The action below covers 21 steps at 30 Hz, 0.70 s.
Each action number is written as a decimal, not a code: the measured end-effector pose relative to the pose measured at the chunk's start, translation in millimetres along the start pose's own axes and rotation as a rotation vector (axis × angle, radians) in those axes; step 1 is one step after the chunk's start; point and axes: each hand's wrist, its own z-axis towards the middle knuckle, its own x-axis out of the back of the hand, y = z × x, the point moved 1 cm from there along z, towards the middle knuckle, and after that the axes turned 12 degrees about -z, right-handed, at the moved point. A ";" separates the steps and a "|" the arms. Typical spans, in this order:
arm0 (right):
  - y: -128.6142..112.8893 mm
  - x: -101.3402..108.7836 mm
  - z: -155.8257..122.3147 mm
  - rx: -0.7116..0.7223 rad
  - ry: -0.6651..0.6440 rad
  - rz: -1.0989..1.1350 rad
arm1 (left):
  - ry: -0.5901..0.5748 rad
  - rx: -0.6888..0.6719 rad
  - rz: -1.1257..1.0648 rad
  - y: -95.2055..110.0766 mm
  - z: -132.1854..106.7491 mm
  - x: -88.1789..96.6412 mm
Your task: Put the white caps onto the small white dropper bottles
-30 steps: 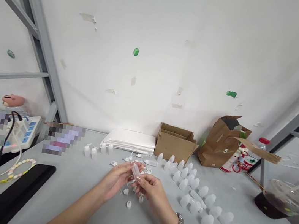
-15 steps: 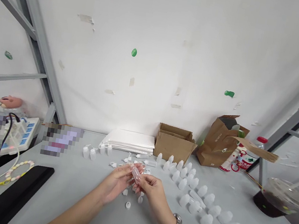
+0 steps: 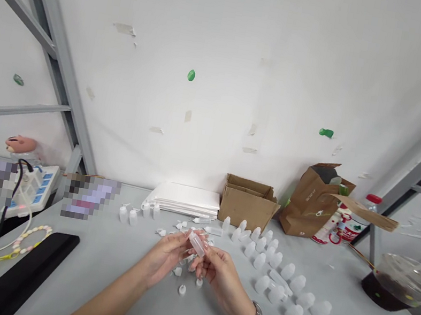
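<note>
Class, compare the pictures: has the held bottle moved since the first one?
Yes, slightly: the bottle has shifted to the right in the view, judged against the box.

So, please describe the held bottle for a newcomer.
On the grey table, find the white stack. Nearer you, the left hand and right hand meet at a small translucent bottle. Only this one is held; the other bottles stand or lie.

We seem to be at a workstation in a small workshop or office: a plain grey worktop [image 3: 94,262] between metal frames [image 3: 64,75], a white wall [image 3: 234,20] marked with tape scraps [image 3: 124,29], rows of small bottles [image 3: 288,271], a carton [image 3: 246,207], a loaded power strip [image 3: 40,187], and someone's drink [image 3: 386,289].
</note>
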 end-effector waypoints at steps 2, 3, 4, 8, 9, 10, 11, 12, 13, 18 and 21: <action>0.2 -1.7 0.8 -0.003 0.025 -0.034 | 0.023 -0.017 0.011 0.9 -0.3 -0.2; 0.1 -2.1 1.2 0.004 0.045 -0.061 | 0.037 -0.023 0.013 0.9 -0.2 -0.1; 0.0 -2.1 1.7 0.016 0.067 -0.095 | 0.054 -0.029 0.012 0.7 0.0 0.0; 0.1 -0.2 2.7 0.070 0.120 -0.222 | 0.104 -0.061 0.024 -1.8 1.1 0.5; 0.7 0.4 2.7 0.070 0.118 -0.233 | 0.101 -0.077 0.038 -2.8 1.3 0.4; 1.5 0.8 2.7 0.063 0.114 -0.229 | 0.093 -0.093 0.060 -4.1 1.5 0.1; 2.4 1.1 2.7 0.052 0.109 -0.211 | 0.083 -0.106 0.088 -5.4 1.6 -0.2; 3.4 1.1 2.6 0.036 0.102 -0.182 | 0.070 -0.116 0.120 -6.7 1.7 -0.6; 4.2 1.0 2.5 0.019 0.095 -0.145 | 0.055 -0.117 0.151 -7.6 1.8 -1.0; 3.6 2.1 2.6 0.003 0.084 -0.016 | 0.071 -0.134 0.257 -1.9 4.2 1.8; -0.3 8.7 3.8 0.041 0.206 0.012 | 0.231 -0.228 0.488 6.9 5.9 9.3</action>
